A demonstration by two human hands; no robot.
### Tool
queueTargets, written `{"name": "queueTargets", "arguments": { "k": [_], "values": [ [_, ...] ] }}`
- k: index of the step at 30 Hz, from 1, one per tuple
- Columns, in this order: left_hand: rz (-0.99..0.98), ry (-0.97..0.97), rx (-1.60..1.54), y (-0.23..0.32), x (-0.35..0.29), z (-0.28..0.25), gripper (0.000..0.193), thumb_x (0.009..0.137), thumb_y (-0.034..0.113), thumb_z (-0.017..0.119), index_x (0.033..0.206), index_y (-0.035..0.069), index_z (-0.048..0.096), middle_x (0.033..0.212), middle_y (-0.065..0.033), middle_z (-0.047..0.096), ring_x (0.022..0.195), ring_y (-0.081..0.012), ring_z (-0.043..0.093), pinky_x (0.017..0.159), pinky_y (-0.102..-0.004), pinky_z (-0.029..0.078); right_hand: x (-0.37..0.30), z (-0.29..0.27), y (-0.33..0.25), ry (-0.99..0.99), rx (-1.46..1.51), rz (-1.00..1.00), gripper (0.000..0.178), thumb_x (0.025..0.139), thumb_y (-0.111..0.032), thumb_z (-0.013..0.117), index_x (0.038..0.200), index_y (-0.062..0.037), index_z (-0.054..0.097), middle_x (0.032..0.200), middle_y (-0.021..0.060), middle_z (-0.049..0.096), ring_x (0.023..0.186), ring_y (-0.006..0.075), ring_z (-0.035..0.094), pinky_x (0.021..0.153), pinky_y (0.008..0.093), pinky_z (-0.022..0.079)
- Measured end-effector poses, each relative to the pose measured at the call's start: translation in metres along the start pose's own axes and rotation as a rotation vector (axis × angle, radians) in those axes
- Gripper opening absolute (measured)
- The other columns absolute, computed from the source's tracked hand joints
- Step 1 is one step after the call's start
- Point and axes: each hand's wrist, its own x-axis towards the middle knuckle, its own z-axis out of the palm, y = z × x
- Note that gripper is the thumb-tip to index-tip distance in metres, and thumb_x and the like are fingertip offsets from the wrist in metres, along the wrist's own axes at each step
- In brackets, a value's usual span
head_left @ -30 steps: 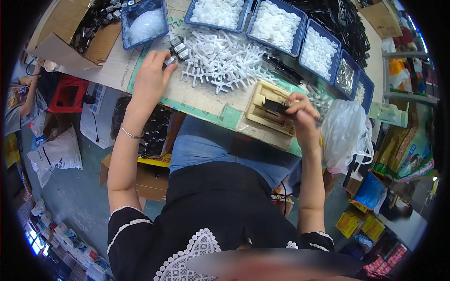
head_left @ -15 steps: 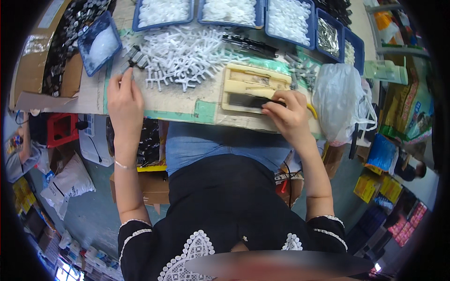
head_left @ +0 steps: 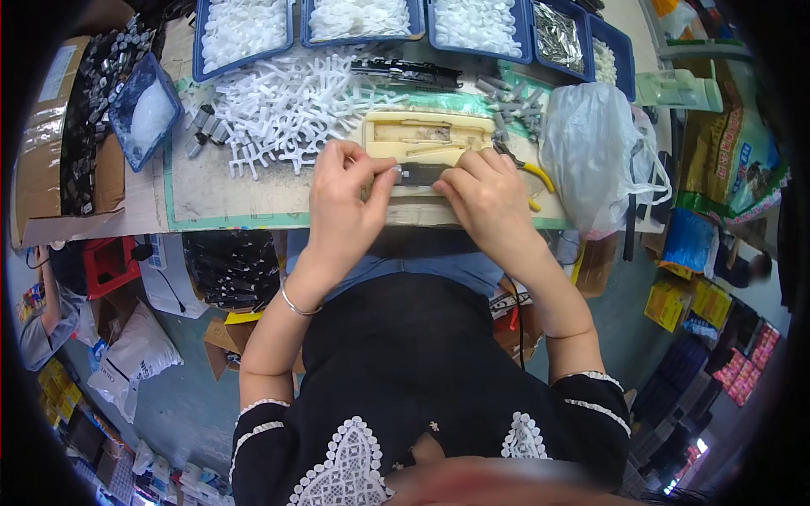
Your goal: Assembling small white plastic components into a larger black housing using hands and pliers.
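Observation:
A flat black bar (head_left: 419, 175) lies along the near edge of a cream-coloured block with recesses (head_left: 384, 135). My left hand (head_left: 344, 202) is closed at the bar's left end, thumb and forefinger pinched on a small pale piece (head_left: 398, 171) whose kind I cannot make out. My right hand (head_left: 492, 196) has its fingers closed on the bar's right end. Left of the block spreads a heap of white branched plastic pieces (head_left: 270, 114). Several small grey parts (head_left: 207, 128) lie at that heap's left edge.
Blue trays (head_left: 294, 38) of white parts line the far side; another tray (head_left: 567, 63) has metal pieces. Yellow-handled pliers (head_left: 537, 175) and a clear plastic bag (head_left: 591, 152) sit to the right. Grey pieces (head_left: 515, 105) lie behind the block. A carton (head_left: 51, 152) stands left.
My left hand has come right, from the grey parts to the bar's left end. My right hand stays at the bar's right end. The view has shifted slightly.

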Motion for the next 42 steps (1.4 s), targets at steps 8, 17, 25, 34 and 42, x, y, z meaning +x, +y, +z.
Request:
{"name": "queueTargets", "arguments": {
  "k": [8, 17, 25, 34, 42],
  "values": [
    [0.117, -0.120, 0.132, 0.020, 0.029, -0.013, 0.010, 0.073, 0.002, 0.064, 0.076, 0.001, 0.054, 0.079, -0.0116, 0.050, 0.074, -0.0299, 0.052, 0.065, -0.0369, 0.043, 0.018, -0.037, 0.022, -0.081, 0.249, 0.037, 0.012, 0.077, -0.014, 0.066, 0.077, -0.0029, 0.062, 0.074, 0.0088, 0.060, 0.071, 0.0257, 0.059, 0.066, 0.0347, 0.045],
    [0.453, 0.018, 0.323, -0.002, 0.155, 0.039, 0.011, 0.077, 0.010, 0.064, 0.086, 0.005, 0.063, 0.087, -0.0091, 0.058, 0.084, -0.0264, 0.056, 0.072, -0.0359, 0.045, 0.088, -0.045, 0.166, 0.053, -0.675, 0.485, 0.025, 0.076, -0.025, 0.064, 0.093, -0.0065, 0.066, 0.096, 0.0123, 0.063, 0.095, 0.0322, 0.056, 0.081, 0.0451, 0.044],
    [0.572, -0.053, 0.555, -0.003, 0.200, 0.087, 0.009, 0.072, 0.015, 0.068, 0.077, 0.007, 0.065, 0.084, -0.0075, 0.056, 0.083, -0.0246, 0.055, 0.073, -0.0362, 0.045, 0.098, -0.024, 0.177, 0.126, -0.578, 0.387, 0.009, 0.077, -0.013, 0.058, 0.078, -0.0052, 0.062, 0.078, 0.0152, 0.064, 0.082, 0.0334, 0.060, 0.074, 0.0449, 0.046],
    [-0.095, -0.161, -0.498, 0.016, 0.181, 0.053, 0.018, 0.087, 0.014, 0.062, 0.091, -0.003, 0.062, 0.083, -0.0103, 0.067, 0.073, -0.0148, 0.064, 0.068, -0.0251, 0.052, 0.088, -0.049, 0.155, 0.383, -0.350, 0.252, 0.010, 0.079, -0.005, 0.057, 0.083, -0.0005, 0.065, 0.084, 0.0162, 0.063, 0.080, 0.0344, 0.059, 0.074, 0.0402, 0.048],
    [-0.686, -0.375, -1.519, 0.015, 0.071, 0.008, 0.021, 0.091, 0.015, 0.057, 0.104, -0.001, 0.057, 0.093, -0.0079, 0.063, 0.080, -0.0110, 0.062, 0.072, -0.0205, 0.053, 0.050, -0.035, 0.019, 0.416, 0.952, 0.129, 0.008, 0.075, 0.007, 0.061, 0.082, 0.0021, 0.060, 0.083, 0.0078, 0.064, 0.080, 0.0131, 0.063, 0.073, 0.0255, 0.051]
  ]
}}
